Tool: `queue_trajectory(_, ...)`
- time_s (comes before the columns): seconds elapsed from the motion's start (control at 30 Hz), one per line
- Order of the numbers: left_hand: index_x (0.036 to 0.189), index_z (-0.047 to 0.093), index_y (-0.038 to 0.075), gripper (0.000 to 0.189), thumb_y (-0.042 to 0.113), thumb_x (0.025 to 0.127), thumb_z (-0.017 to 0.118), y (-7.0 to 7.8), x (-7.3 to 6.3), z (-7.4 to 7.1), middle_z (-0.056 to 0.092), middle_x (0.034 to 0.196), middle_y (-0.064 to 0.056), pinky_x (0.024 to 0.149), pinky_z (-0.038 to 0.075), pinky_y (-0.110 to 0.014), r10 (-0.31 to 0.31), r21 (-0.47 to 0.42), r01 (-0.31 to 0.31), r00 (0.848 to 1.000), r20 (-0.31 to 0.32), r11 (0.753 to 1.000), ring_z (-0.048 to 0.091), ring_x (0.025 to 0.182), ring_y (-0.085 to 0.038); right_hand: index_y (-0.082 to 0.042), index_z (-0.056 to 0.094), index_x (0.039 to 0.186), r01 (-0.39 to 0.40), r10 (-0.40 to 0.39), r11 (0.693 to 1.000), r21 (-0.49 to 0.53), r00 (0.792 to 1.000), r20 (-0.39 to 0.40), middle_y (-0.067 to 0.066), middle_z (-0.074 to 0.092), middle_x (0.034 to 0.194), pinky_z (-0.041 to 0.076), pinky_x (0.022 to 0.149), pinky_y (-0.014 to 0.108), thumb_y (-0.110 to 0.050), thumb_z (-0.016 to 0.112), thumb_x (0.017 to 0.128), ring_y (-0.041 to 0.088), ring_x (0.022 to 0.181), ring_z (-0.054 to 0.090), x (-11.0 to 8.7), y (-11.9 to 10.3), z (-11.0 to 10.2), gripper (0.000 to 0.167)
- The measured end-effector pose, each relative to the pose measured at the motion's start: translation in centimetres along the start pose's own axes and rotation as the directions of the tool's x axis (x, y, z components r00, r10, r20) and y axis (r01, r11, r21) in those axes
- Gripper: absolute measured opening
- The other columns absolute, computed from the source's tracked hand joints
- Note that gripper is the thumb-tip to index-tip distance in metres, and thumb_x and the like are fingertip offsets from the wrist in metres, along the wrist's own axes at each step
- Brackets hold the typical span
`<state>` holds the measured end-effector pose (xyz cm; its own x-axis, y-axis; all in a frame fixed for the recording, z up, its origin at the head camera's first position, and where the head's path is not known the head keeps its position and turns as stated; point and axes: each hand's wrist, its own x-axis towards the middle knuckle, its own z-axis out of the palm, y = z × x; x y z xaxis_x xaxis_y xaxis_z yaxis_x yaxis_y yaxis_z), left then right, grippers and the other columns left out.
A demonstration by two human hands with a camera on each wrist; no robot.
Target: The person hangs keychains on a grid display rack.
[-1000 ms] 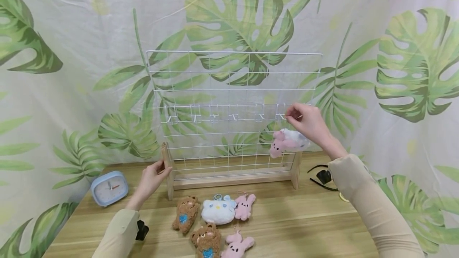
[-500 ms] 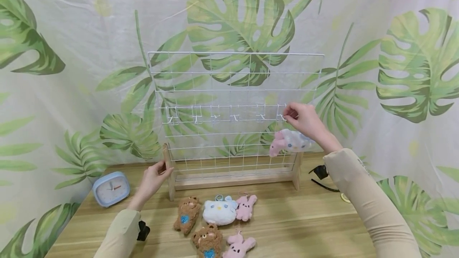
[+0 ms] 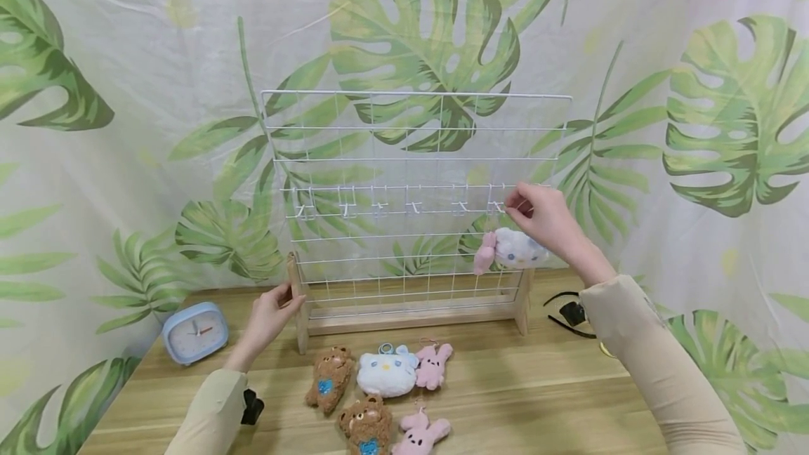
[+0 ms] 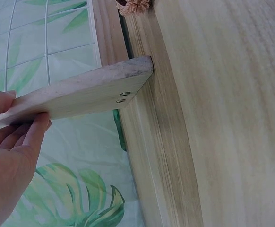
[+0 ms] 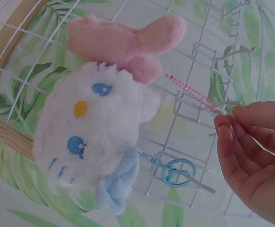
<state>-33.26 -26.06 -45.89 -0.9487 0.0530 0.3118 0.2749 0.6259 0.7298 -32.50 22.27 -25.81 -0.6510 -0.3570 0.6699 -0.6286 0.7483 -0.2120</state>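
My right hand (image 3: pixel 546 220) pinches the end of a pink bead chain (image 5: pixel 189 91) right at a white hook on the wire grid rack (image 3: pixel 404 128). From that chain hangs a pink bunny plush keychain (image 5: pixel 109 40), also seen at the rack's right side. Beside it a white cat plush (image 5: pixel 88 116) with a blue bow hangs by its blue ring (image 5: pixel 177 172) on the neighbouring hook. My left hand (image 3: pixel 272 314) grips the rack's wooden side post (image 4: pixel 90 87), thumb on one face and fingers on the other.
On the table in front of the rack lie two brown bear plushes (image 3: pixel 331 378), another white cat plush (image 3: pixel 387 374) and two pink bunnies (image 3: pixel 432 365). A blue clock (image 3: pixel 196 333) stands left. A black strap-like item (image 3: pixel 571 313) lies right. More hooks (image 3: pixel 379 209) line the grid.
The hanging bunny has turned away and the white cat plush's face has swung round to the front. My right hand shifts slightly left, then back right. My left hand stays on the post.
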Motion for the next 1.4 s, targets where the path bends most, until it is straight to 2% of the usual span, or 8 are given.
queue_trajectory(0.27, 0.121, 0.062, -0.005, 0.032, 0.02, 0.101, 0.058, 0.0, 0.1, -0.2, 0.067, 0.12, -0.029, 0.092, 0.059, -0.046, 0.006, -0.006, -0.006, 1.0, -0.005, 1.0, 0.064, 0.116, -0.042, -0.001, 0.068, 0.089, 0.019, -0.019, 0.999, 0.044, 1.0, -0.02, 0.012, 0.072, 0.083, 0.062, 0.064, 0.03, 0.007, 0.069, 0.085, 0.02, 0.071, 0.069, -3.0, -2.5, -0.2, 0.009)
queue_trajectory(0.47, 0.128, 0.058, -0.008, 0.039, 0.021, 0.102, 0.057, 0.0, 0.1, -0.6, 0.064, 0.125, -0.031, 0.095, 0.057, -0.048, -0.005, -0.005, 0.005, 1.0, -0.001, 1.0, 0.062, 0.119, -0.044, -0.003, 0.067, 0.085, 0.09, -0.11, 0.981, 0.169, 0.988, 0.109, 0.009, 0.071, 0.08, 0.059, 0.062, 0.017, 0.007, 0.072, 0.082, 0.013, 0.069, 0.067, -5.5, -3.9, 3.8, 0.012)
queue_trajectory(0.57, 0.137, 0.052, -0.009, 0.047, 0.022, 0.102, 0.057, -0.2, 0.0, -0.6, 0.061, 0.129, -0.032, 0.097, 0.056, -0.05, -0.019, 0.004, 0.019, 1.0, 0.015, 1.0, 0.06, 0.122, -0.045, -0.004, 0.067, 0.086, 0.071, -0.123, 0.972, 0.222, 0.965, 0.231, 0.007, 0.071, 0.079, 0.057, 0.062, 0.014, 0.005, 0.071, 0.083, 0.011, 0.069, 0.066, -7.0, -3.8, 7.1, 0.01)
queue_trajectory(0.73, 0.138, 0.051, -0.01, 0.049, 0.024, 0.102, 0.057, -0.4, -0.2, -0.5, 0.06, 0.13, -0.032, 0.097, 0.056, -0.049, -0.031, 0.008, 0.031, 0.999, 0.02, 0.999, 0.059, 0.122, -0.045, -0.006, 0.068, 0.087, -0.048, -0.071, 0.966, 0.254, 0.896, 0.438, 0.005, 0.073, 0.081, 0.055, 0.063, 0.013, -0.003, 0.07, 0.087, 0.008, 0.071, 0.067, -9.0, -2.9, 12.9, 0.004)
queue_trajectory(0.93, 0.133, 0.056, -0.008, 0.045, 0.024, 0.102, 0.057, -0.6, -0.2, -0.3, 0.063, 0.127, -0.032, 0.094, 0.058, -0.048, -0.012, 0.01, 0.012, 1.0, -0.001, 1.0, 0.061, 0.12, -0.044, -0.01, 0.068, 0.082, -0.114, -0.019, 0.97, 0.213, 0.843, 0.537, 0.001, 0.07, 0.078, 0.052, 0.063, 0.015, -0.006, 0.07, 0.087, 0.001, 0.069, 0.058, -9.9, -1.7, 18.3, 0.006)
queue_trajectory(1.13, 0.134, 0.055, -0.008, 0.046, 0.024, 0.102, 0.057, -0.6, -0.1, -0.1, 0.064, 0.126, -0.031, 0.093, 0.059, -0.047, -0.006, 0.007, 0.006, 1.0, -0.002, 1.0, 0.063, 0.118, -0.044, -0.005, 0.069, 0.077, -0.17, 0.04, 0.973, 0.157, 0.79, 0.612, 0.001, 0.064, 0.069, 0.043, 0.052, 0.017, -0.002, 0.07, 0.085, 0.004, 0.058, 0.047, -9.9, -0.9, 21.0, 0.009)
queue_trajectory(1.23, 0.133, 0.055, -0.009, 0.046, 0.024, 0.102, 0.058, -0.5, 0.0, 0.0, 0.063, 0.126, -0.031, 0.094, 0.058, -0.047, -0.007, 0.002, 0.007, 1.0, 0.004, 1.0, 0.062, 0.119, -0.044, -0.006, 0.068, 0.072, -0.167, 0.037, 0.974, 0.152, 0.784, 0.62, -0.001, 0.061, 0.064, 0.042, 0.049, 0.017, -0.005, 0.073, 0.085, 0.004, 0.055, 0.046, -9.9, -0.8, 21.4, 0.014)
queue_trajectory(1.4, 0.13, 0.057, -0.01, 0.042, 0.021, 0.102, 0.057, -0.3, 0.0, 0.0, 0.062, 0.128, -0.033, 0.097, 0.056, -0.049, -0.008, 0.003, 0.008, 1.0, 0.01, 1.0, 0.06, 0.121, -0.044, -0.008, 0.07, 0.068, -0.109, -0.014, 0.98, 0.168, 0.799, 0.601, -0.002, 0.064, 0.064, 0.045, 0.051, 0.017, -0.007, 0.072, 0.084, 0.003, 0.055, 0.05, -10.1, -0.1, 22.4, 0.016)
